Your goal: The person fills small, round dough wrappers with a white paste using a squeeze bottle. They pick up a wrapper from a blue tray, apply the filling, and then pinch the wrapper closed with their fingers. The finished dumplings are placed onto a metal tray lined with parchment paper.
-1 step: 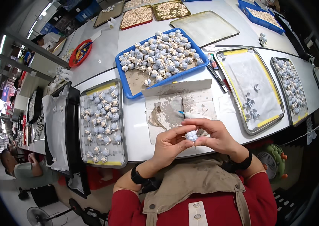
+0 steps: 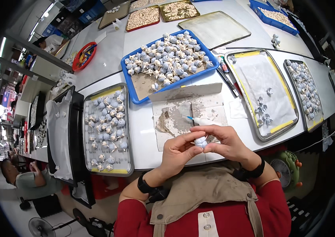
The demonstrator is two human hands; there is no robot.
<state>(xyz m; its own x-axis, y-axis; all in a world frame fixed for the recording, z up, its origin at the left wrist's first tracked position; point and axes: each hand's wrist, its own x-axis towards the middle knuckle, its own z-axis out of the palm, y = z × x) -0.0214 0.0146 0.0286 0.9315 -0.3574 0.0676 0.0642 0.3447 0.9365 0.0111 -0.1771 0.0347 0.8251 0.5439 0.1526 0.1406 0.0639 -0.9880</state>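
The small pale-blue piece [image 2: 200,142] was held up between both hands, near the stained cardboard sheet [image 2: 211,99], in what looked like a close-handling step calling next for a light, steady pinch. The left hand [image 2: 181,152] and right hand [image 2: 227,144] gripped it with curled fingers; a white pen [image 2: 201,121] lay by the right, its hold unclear.

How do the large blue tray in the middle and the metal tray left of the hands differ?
Colour: the blue tray is blue all round; the metal tray is silver, with yellow strips at both ends.
Load: the blue tray's pieces crowd in a heap; the metal tray's lie more loosely spread.
Shared: both hold many pale-blue and cream pieces, with some bare bottom showing.
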